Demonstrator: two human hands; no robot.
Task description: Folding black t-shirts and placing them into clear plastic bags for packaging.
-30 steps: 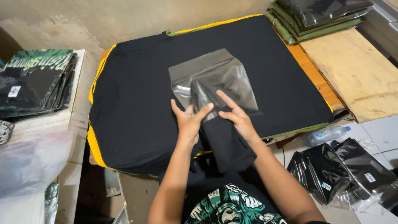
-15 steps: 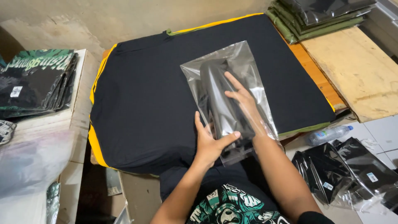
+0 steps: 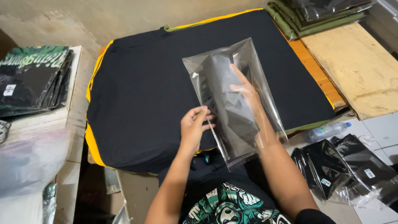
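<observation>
1. Over the middle of the worktop [image 3: 319, 79], a clear plastic bag [image 3: 234, 99] lies at a slant on a stack of flat black shirts [image 3: 145, 95], its open end toward the person's lap.
2. Inside the bag sits a folded black garment [image 3: 224, 103], pushed well up toward the closed end. You can see it through the glossy film pretty easily.
3. Right hand [image 3: 245, 89] is shoved into the bag, forearm going through the mouth. Its fingers are stretched out nearly flat and pressed on the garment, not curled around anything.
4. Left hand [image 3: 194, 126] is outside, at the bag's left edge near the opening. Fingers are bent and pinching the film there, so it's got hold of the bag's edge.
5. Yellow and olive layers peek out from under the black stack along its left and front edges.
6. Off to the left, a pile of bagged printed shirts [image 3: 33, 79] sits on a pale shelf.
7. Far right corner has a stack of olive shirts in bags [image 3: 319, 16], next to a bare plywood board.
8. Down on the tiled floor to the right: a plastic water bottle [image 3: 325, 132] and a few bagged black shirts [image 3: 352, 166] lying loose.
</observation>
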